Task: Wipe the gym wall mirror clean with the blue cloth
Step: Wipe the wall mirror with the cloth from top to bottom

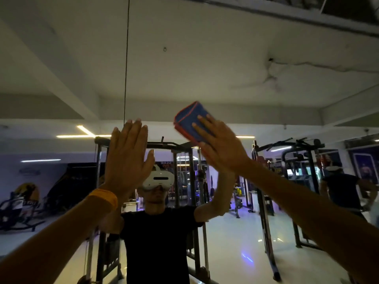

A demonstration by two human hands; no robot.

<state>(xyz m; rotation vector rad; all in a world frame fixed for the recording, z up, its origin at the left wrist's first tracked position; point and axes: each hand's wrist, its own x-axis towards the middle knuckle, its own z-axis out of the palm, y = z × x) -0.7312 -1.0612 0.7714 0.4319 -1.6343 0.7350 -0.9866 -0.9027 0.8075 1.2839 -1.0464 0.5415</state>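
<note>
Mirror (205,68) fills the view. The white headset (159,179) reflected in it serves as reference.

Far left of headset: reflected gym machines, dim.

Just left of headset, a little higher: left hand (128,158), orange wristband (104,198) at the wrist. Fingers are straight and together, palm toward the glass, holding nothing. It is likely a brace to steady the body for a high reach. A thin dark seam (126,58) runs up the glass from above its fingertips.

Up and right of headset: blue cloth (189,121), folded into a pad with red edging, lying against the glass. Right hand (221,148) lies spread over its lower right part, fingers straight, pressing rather than clutching. Flat pressure would keep the whole pad in contact. Cloth edges are blurred, so probably mid-stroke.

Farther right of headset: reflected rack (264,201) and another person (340,189).

Streaks on the glass: too dim to judge.
</note>
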